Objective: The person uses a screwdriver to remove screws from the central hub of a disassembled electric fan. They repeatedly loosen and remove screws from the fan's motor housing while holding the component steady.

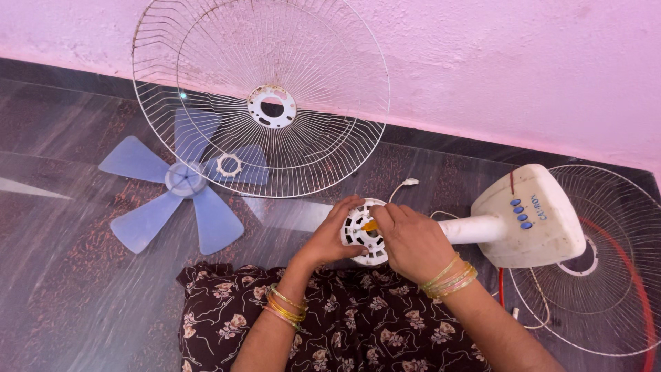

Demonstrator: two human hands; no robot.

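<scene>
White motor housing [359, 231], both hands' fingers [344, 219] gripping

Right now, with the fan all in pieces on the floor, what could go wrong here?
The wire guard only leans on the wall, so a bump might tip it onto the blue blade. The small white ring lies loose and could get lost. Both hands, left and right, press on the white motor head around a small yellow part; fingers might slip.

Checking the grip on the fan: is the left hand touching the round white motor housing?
Touching. The head view shows the left hand cupped around the left edge of the white motor housing, fingers curled onto its rim with no gap.
</scene>
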